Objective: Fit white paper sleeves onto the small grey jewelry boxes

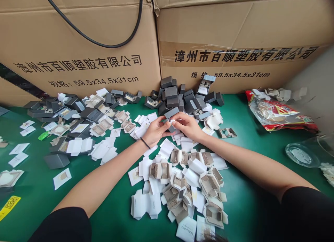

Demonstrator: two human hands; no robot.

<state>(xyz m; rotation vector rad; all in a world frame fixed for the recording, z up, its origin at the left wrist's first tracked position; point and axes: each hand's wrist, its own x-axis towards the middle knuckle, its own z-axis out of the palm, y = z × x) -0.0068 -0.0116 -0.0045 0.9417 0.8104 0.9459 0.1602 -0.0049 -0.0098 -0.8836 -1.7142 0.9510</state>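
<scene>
My left hand and my right hand meet over the green table, fingers closed together on a small dark grey box with a white insert between them. A black band sits on my left wrist. Just behind my hands lies a heap of small grey boxes. In front of them spreads a pile of white and beige card inserts.
Two big cardboard cartons with printed lettering wall off the back. More grey boxes and white cards scatter at the left. A red snack bag and a clear glass lid lie at the right.
</scene>
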